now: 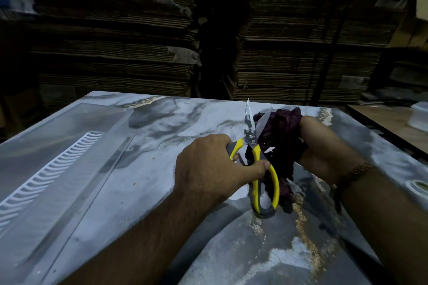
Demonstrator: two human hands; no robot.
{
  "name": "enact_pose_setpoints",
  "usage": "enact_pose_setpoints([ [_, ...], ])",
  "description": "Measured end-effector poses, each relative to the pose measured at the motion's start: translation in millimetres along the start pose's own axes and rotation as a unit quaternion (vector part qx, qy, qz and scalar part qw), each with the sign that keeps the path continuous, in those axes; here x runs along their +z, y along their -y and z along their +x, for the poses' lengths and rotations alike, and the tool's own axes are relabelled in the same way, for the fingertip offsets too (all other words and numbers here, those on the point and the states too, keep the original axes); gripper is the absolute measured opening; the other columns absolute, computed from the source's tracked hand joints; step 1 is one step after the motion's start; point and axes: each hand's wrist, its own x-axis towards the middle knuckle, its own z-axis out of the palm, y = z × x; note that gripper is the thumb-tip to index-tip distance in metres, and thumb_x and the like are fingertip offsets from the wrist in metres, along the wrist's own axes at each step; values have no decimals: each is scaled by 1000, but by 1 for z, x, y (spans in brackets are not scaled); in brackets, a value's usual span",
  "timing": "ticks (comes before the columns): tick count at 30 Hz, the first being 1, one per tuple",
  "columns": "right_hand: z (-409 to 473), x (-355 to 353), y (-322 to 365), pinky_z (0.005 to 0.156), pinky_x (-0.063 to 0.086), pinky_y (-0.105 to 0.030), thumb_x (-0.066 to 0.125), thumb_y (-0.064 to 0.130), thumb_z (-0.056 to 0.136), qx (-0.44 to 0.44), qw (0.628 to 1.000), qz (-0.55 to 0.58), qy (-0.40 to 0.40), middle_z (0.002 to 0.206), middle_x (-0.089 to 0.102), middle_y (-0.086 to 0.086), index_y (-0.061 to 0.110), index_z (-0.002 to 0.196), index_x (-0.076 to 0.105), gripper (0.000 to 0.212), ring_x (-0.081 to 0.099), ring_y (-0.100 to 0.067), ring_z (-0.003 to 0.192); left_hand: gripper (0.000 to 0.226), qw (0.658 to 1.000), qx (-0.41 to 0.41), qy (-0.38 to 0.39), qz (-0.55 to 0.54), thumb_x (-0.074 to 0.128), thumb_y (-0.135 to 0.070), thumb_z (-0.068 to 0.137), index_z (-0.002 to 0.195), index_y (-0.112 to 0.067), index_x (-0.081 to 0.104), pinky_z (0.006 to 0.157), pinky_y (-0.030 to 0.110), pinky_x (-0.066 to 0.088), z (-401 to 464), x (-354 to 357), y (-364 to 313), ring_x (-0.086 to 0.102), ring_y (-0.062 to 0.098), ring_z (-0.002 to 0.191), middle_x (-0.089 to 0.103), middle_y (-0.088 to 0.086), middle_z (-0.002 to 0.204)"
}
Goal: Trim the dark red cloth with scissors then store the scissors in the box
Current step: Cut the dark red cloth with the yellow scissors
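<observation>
Two forearms enter from the near edge and converge on the scissors (257, 159), taken here as the landmark. The left hand (208, 169) grips the scissors' handles: its fingers wrap the upper yellow-and-grey loop and the thumb lies along the lower one. The likely reason for this grip is that spreading the loops opens the blades, which stand apart in a narrow V pointing away from the camera. The lower handle's end sits close to the tabletop (162, 127); whether it touches cannot be told.

Immediately right of the scissors, the right hand (324, 146) is closed around a bunched dark red cloth (280, 136). The cloth touches the right-hand blade, and part of it hangs down beside the lower handle. Bunching it and holding it up probably keeps an edge taut and presented to the blades. Judged state: trimming in progress, storage not yet begun.

Well to the left of the scissors lies a clear box (69, 157), open at the top with a ribbed white insert, positioned within reach for the later storage step.

Count:
- scissors: one
- dark red cloth: one
- clear box: one
- hands: two
- beaded bracelet (354, 173) on the right wrist: one
</observation>
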Motion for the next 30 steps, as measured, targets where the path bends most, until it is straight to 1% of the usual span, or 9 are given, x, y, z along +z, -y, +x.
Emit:
enact_pose_setpoints([
  [3,-5,1,2,87,62,-43,52,8,100,-1,999,-19,51,111,76,-26,-4,114,75,29,77,-33,92,80,1000,-6,2,-2,69,-94,62,66,-18,43,53,30,34,0,0,0,47,14,56,51,-4,60],
  [6,-9,15,-1,77,63,-41,54,-2,98,-16,996,-60,64,108,75,-32,1,96,80,26,72,-35,83,77,1000,-6,-1,-2,70,-91,62,67,-17,46,53,30,32,1,0,0,47,14,55,50,-3,59],
  [11,-8,32,-12,74,61,-44,54,1,99,1,999,-16,-36,107,70,-39,-12,107,72,23,70,-41,84,77,1000,10,-15,10,71,-90,62,66,-17,48,52,29,31,2,0,-2,44,10,52,48,-3,57],
  [15,3,34,-13,54,53,-35,53,-5,91,29,994,44,-94,88,68,-23,-12,102,70,22,68,-30,69,76,999,43,-21,4,75,-86,65,61,-19,40,52,30,28,1,1,-5,41,11,52,43,-3,55],
  [19,23,22,-10,53,48,-36,56,1,82,23,990,73,-120,99,73,-30,-11,110,71,34,67,-34,69,76,998,59,-10,-13,74,-86,65,61,-19,39,50,32,29,-7,7,-7,37,12,51,38,-2,54],
  [22,36,-11,0,54,58,-29,57,11,90,-20,985,73,-156,97,71,-15,6,108,68,21,73,-21,65,79,997,70,-3,-26,70,-92,61,63,-19,42,50,32,29,-13,7,-7,38,12,51,40,-1,55],
  [25,40,-55,4,47,57,-22,50,15,100,-26,981,58,-184,96,65,-3,3,134,60,37,70,-12,67,80,996,83,-13,-31,68,-94,62,64,-19,41,51,32,29,-11,5,-6,38,12,52,41,-1,55],
  [27,36,-62,1,47,57,-22,49,10,102,-17,985,30,-170,98,67,-7,0,139,57,39,71,-14,67,82,996,80,-15,-26,65,-96,62,65,-18,41,52,33,32,-7,5,-3,39,12,53,42,0,56],
  [30,27,-45,1,52,58,-26,54,1,99,-26,992,48,-112,109,72,-21,-3,126,67,30,72,-21,74,82,997,61,-17,-33,62,-97,59,65,-17,45,51,33,33,-3,5,2,43,12,53,47,-1,57],
])
